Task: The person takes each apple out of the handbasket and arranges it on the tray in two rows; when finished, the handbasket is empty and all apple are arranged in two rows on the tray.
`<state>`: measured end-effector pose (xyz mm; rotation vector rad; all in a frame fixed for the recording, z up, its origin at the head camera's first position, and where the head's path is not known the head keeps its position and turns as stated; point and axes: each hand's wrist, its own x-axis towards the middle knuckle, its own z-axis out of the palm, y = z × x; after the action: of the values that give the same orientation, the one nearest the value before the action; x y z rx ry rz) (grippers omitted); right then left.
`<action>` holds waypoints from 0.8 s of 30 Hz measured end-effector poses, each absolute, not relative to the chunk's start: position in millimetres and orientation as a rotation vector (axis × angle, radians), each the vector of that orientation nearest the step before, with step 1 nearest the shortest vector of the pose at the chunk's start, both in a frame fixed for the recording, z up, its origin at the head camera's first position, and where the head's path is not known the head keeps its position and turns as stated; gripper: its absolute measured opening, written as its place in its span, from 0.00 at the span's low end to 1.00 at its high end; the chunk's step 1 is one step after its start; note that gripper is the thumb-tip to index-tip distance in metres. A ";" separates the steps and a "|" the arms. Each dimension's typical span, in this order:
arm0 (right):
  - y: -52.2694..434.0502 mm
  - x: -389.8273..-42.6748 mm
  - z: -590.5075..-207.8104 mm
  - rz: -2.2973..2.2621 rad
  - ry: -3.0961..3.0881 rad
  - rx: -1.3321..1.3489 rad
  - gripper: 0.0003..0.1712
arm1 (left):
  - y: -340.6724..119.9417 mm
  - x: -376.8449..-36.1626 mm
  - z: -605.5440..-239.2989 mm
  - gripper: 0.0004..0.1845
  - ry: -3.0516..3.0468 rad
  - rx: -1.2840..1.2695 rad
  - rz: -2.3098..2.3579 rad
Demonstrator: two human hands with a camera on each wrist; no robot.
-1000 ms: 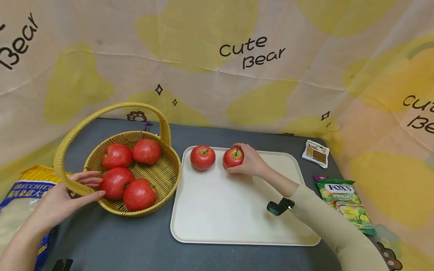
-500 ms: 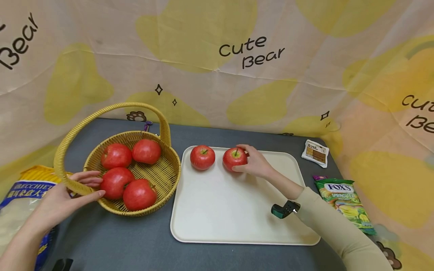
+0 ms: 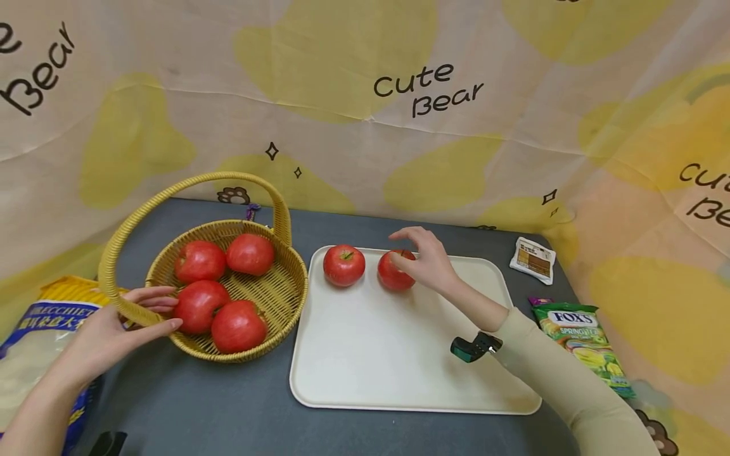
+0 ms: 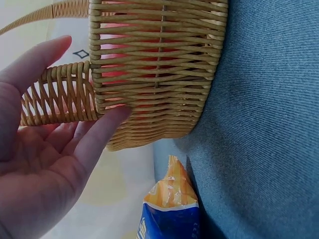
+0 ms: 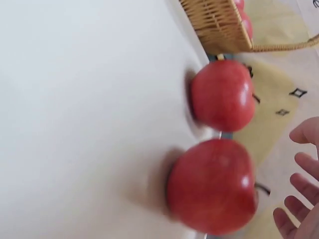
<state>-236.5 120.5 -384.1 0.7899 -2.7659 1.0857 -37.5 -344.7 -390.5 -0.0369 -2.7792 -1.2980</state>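
Note:
A wicker basket (image 3: 301, 297) with a tall arched handle holds several red apples. My left hand (image 3: 108, 335) grips the base of its handle; in the left wrist view the thumb lies on one side of the woven handle (image 4: 60, 94) and the fingers on the other. Two red apples stand side by side on the cream tray (image 3: 388, 354), along its far edge. Over the right apple (image 3: 393, 275) is my right hand (image 3: 430, 263), fingers apart and holding nothing. The right wrist view shows a gap between those fingers and the apple's stem. The left apple (image 3: 344, 266) stands untouched.
A blue and yellow pasta bag (image 3: 51, 329) lies left of the basket. On the right are a green candy bag (image 3: 582, 342) and a small white and brown packet (image 3: 533, 259). A patterned cloth (image 3: 342, 126) hangs behind the grey table (image 3: 228, 405).
My right hand has let go of the right apple and risen above it. That apple stays on the tray. My left hand keeps its place at the basket handle.

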 end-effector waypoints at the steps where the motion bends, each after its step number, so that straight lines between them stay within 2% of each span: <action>1: 115.6 -235.5 -382.0 1.109 -2.742 0.810 0.16 | -344.7 -37.5 -390.6 0.27 -2.776 -0.042 -1.301; 5: 87.7 -230.3 -375.3 1.224 -2.698 0.912 0.11 | -344.6 -37.3 -391.4 0.27 -2.758 -0.054 -1.322; 11: 36.7 -216.3 -369.0 1.423 -2.705 1.145 0.12 | -344.2 -36.2 -392.2 0.27 -2.762 -0.031 -1.347; 24: -55.8 -197.3 -377.0 1.503 -2.778 1.804 0.25 | -341.8 -35.3 -390.5 0.27 -2.767 -0.020 -1.356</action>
<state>-197.3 -55.8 -377.0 1.8045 -2.7777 1.5034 -35.3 -341.8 -390.5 -0.0202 -2.7665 -1.3557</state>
